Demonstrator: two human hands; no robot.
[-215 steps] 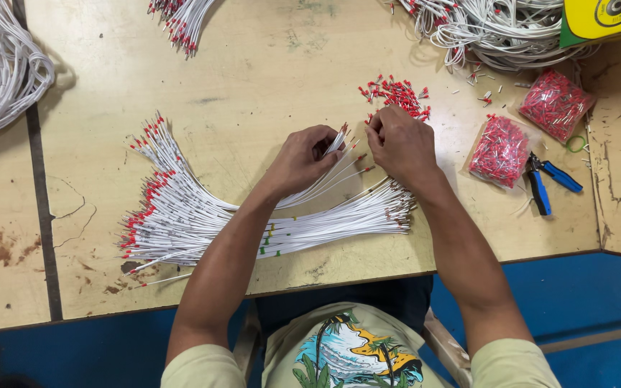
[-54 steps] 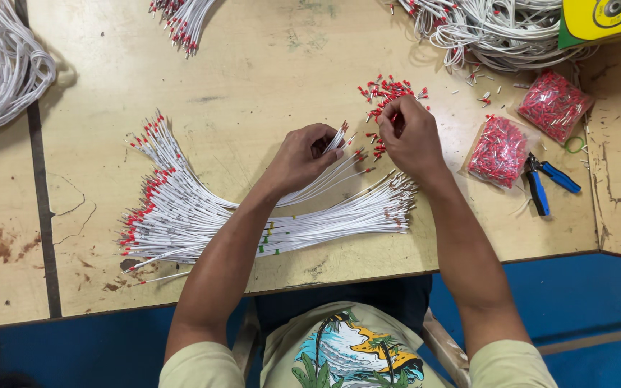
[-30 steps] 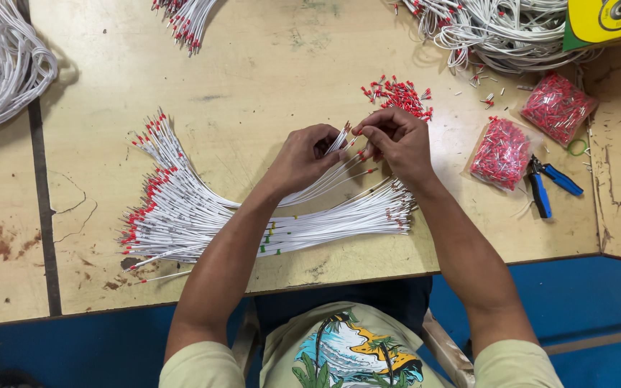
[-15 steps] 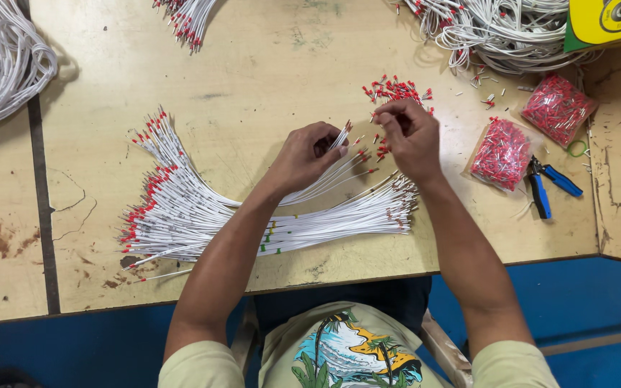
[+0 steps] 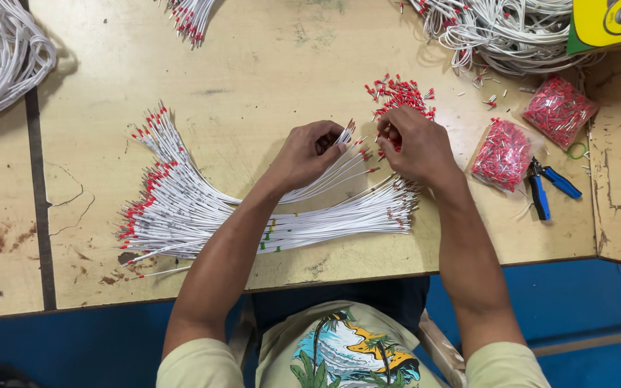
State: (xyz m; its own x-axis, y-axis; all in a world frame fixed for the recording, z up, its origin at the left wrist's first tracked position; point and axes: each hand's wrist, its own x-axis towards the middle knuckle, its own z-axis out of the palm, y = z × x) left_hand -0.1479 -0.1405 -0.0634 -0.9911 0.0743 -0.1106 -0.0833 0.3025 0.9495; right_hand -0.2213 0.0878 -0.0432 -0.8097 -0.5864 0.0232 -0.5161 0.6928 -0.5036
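Left hand fingers curled closed around a small bunch of white wires, ends fanning right toward the right hand. Right hand fingertips pinched together at the near edge of the loose red ferrule pile; what they grip is hidden. Large wire bundle lies nearer. Versus half a second ago: right hand slightly nearer the wire ends.

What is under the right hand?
The right hand covers the near edge of a loose pile of red caps on the table. Whether its fingertips pinch one is hidden.
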